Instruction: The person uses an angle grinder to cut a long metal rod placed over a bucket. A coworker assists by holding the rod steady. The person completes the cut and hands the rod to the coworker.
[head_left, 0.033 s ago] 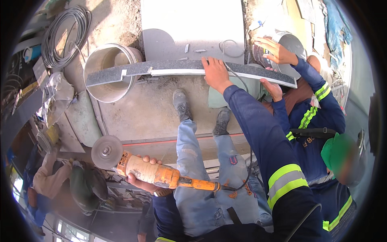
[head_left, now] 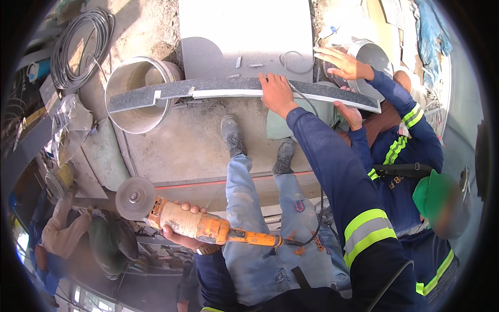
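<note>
My left hand [head_left: 183, 235] is wrapped round the tape-bound body of an orange angle grinder [head_left: 210, 228]. The grinder's grey disc [head_left: 135, 196] faces up at the left, well apart from the stone. My right hand [head_left: 277, 94] grips the middle of a long dark speckled stone strip [head_left: 223, 85], fingers over its top. White cut edges and a notch show along the strip's near side. A co-worker's one hand [head_left: 349, 115] supports the strip's right end; their other hand [head_left: 345, 63] is raised with fingers spread above it.
The strip's left part lies across an open bucket [head_left: 139, 125]; another bucket [head_left: 377, 54] lies at the upper right. A pale board [head_left: 244, 39] lies beyond. Coiled cable [head_left: 65, 73] is at the upper left. The grinder's cord [head_left: 320, 208] runs up past my right leg.
The co-worker's raised hand has moved slightly left. The view has shifted a little; both my hands keep their holds.
</note>
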